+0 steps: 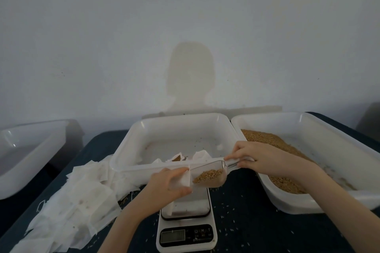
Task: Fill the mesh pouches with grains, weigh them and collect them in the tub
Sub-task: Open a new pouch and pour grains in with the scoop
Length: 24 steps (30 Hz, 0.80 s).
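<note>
My left hand [168,185] holds a white mesh pouch [182,179] by its mouth above the white scale [186,230]; the pouch hangs down onto the scale's plate. My right hand [261,156] grips the handle of a clear plastic scoop [209,174] that carries brown grains, its lip at the pouch's mouth. Behind stands the middle white tub [176,125] with a few filled pouches [197,156] inside. The right tub [308,123] holds a heap of brown grains [281,183].
A pile of empty white pouches [76,201] lies on the dark table at the left. A third white tub [26,150] stands at the far left. Loose grains are scattered on the table around the scale. A pale wall rises just behind the tubs.
</note>
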Each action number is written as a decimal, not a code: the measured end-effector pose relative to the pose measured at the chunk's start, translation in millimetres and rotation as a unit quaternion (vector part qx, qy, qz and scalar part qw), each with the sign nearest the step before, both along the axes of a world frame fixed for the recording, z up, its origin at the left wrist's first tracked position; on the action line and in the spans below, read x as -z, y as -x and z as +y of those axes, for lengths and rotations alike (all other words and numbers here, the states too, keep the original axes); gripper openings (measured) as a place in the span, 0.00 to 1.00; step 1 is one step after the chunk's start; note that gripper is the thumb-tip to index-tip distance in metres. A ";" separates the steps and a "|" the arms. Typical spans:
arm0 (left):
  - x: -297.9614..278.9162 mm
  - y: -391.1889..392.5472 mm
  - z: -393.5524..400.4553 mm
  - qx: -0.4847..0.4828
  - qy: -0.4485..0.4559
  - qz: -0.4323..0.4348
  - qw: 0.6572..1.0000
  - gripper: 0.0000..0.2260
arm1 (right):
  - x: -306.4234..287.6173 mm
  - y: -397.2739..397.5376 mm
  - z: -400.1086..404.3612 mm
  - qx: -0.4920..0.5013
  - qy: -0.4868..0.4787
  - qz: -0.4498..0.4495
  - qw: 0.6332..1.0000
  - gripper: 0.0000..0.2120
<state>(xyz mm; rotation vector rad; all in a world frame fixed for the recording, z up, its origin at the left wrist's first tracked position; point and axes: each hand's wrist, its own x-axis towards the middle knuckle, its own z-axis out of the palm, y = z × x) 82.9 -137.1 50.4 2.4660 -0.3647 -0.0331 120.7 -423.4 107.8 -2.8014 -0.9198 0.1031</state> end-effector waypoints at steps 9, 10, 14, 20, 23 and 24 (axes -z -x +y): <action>20.5 -9.0 -15.8 -0.064 0.026 -0.043 0.997 0.34 | -10.2 9.7 20.6 0.000 0.098 -0.246 0.964 0.23; 23.0 -9.0 -19.5 -0.077 0.025 -0.047 0.996 0.34 | -14.4 11.5 24.2 -0.009 0.115 -0.279 0.953 0.24; 32.3 -9.0 -30.0 -0.112 0.074 -0.071 0.988 0.35 | -37.6 21.3 37.1 -0.021 0.164 -0.380 0.910 0.23; 31.5 -7.4 -45.4 -0.113 0.158 -0.082 0.978 0.33 | -66.4 30.3 69.5 -0.014 0.241 -0.443 0.863 0.23; 29.2 -6.9 -46.7 -0.122 0.168 -0.088 0.974 0.32 | -72.8 29.1 78.5 -0.010 0.269 -0.416 0.868 0.25; 28.8 -6.7 -46.1 -0.124 0.169 -0.089 0.974 0.32 | -73.7 29.1 79.7 -0.016 0.270 -0.420 0.866 0.25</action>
